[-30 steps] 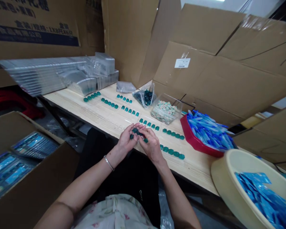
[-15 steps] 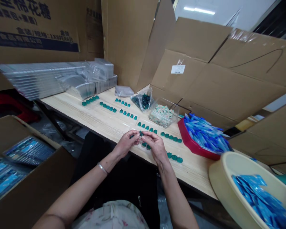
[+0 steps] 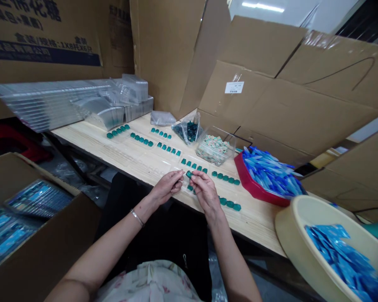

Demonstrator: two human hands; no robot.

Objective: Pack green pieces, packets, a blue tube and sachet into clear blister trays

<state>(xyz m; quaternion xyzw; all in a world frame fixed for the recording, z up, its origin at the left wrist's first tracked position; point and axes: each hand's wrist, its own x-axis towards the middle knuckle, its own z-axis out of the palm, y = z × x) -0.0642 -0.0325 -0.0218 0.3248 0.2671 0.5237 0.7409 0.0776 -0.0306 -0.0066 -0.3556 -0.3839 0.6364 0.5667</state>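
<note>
My right hand (image 3: 205, 191) pinches a small green faceted piece (image 3: 189, 174) between thumb and fingertips, just above the table's front edge. Close beside it, my left hand (image 3: 168, 185) has its fingertips pressed together; whatever they hold, if anything, is too small or hidden to name. Partly covered by my right hand is a row of the same green pieces (image 3: 229, 204). More such rows (image 3: 193, 165) lie beyond my hands, apparently on thin clear plastic trays. A clear bag of dark green pieces (image 3: 192, 131) sits farther back.
A clear tub of small pale pieces (image 3: 214, 150) stands behind the rows. To the right are a red tray (image 3: 248, 184) of blue pointed items and a cream basin (image 3: 285, 228) with blue packets. Stacked clear plastic boxes (image 3: 59, 105) fill the back left; a cardboard box (image 3: 50, 247) stands below.
My hands have drawn slightly apart. The green piece that was between both hands' fingertips is now in my right hand's pinch and shows more fully.
</note>
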